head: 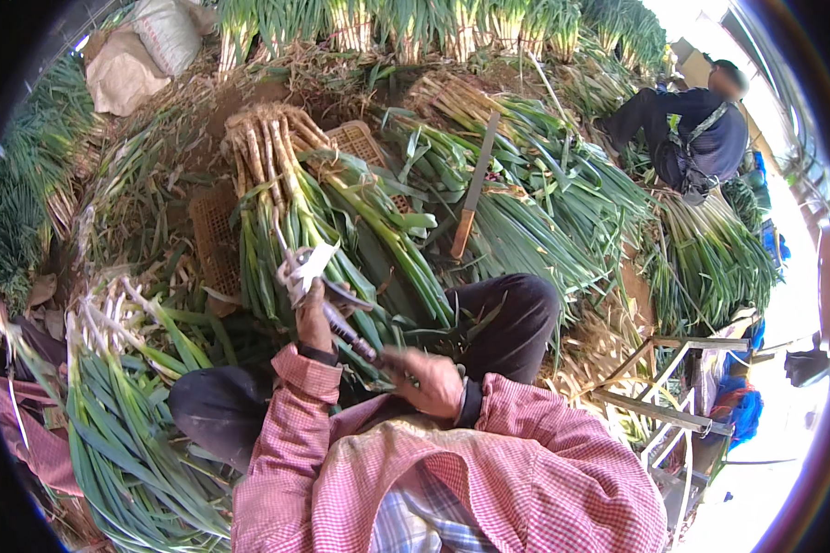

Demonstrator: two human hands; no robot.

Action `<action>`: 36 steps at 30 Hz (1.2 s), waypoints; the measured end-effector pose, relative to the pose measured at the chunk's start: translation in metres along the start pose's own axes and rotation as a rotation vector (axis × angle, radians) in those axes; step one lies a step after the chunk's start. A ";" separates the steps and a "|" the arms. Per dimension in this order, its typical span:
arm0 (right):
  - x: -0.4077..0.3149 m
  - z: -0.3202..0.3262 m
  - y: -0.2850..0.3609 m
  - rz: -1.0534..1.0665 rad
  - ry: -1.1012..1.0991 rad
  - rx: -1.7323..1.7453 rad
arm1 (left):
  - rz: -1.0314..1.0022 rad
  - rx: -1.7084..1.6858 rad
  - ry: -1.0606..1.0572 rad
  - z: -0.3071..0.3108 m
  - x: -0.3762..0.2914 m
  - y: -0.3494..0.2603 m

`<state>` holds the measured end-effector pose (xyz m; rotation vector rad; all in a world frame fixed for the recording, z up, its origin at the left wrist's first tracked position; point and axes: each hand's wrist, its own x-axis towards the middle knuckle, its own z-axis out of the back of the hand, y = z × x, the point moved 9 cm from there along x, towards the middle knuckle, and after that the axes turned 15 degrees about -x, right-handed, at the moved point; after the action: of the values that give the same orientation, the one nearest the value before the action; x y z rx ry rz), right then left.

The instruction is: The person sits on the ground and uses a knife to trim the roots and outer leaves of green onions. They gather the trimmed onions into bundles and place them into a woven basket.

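Note:
My left hand [313,323] grips a lever-handled tool [339,323] that looks like an air blow gun. White wrapping covers its head, and a thin metal nozzle points away from me. At the tool's near end is my right hand [429,381], blurred, its fingers against or close to the dark handle end; their grip is unclear. Just beyond lies a pile of large green onions [277,173], with soil-brown roots at the far end and leaves towards my lap. To its right, a long knife [481,166] with a wooden handle rests on leaves.
Cleaner, white-stemmed onions [121,387] lie at my left. Plastic crates [214,242] show beneath the debris. More onions [546,186] spread to the right, near a seated person [698,131]. A wooden frame [664,408] stands at right; sacks [138,62] sit far left.

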<state>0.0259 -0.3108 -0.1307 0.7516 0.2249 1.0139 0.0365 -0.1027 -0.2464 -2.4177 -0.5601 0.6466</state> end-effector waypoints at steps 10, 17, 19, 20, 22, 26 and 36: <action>0.084 -0.021 -0.009 -0.064 -0.038 -0.024 | -0.497 0.468 0.401 -0.101 -0.063 -0.036; 0.073 -0.040 -0.055 -0.464 0.024 0.713 | -0.119 1.017 0.091 -0.009 -0.021 -0.089; 0.078 -0.055 -0.022 -0.437 0.165 0.717 | -0.549 1.009 -0.130 0.041 0.010 -0.134; 0.075 -0.070 -0.018 -0.425 0.213 0.720 | -0.486 1.133 -0.249 0.064 0.031 -0.138; 0.090 -0.076 -0.009 -0.418 0.170 0.711 | -0.319 1.338 -0.388 0.087 0.068 -0.136; 0.140 -0.089 -0.047 -0.455 0.173 0.630 | 0.006 1.448 -0.460 0.092 0.129 -0.111; 0.165 -0.119 -0.055 -0.519 0.319 0.705 | -0.010 0.981 -0.329 0.153 0.168 -0.105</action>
<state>0.0908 -0.1354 -0.2274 1.0849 1.0373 0.5356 0.0598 0.1261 -0.3451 -1.3985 -0.2687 1.0239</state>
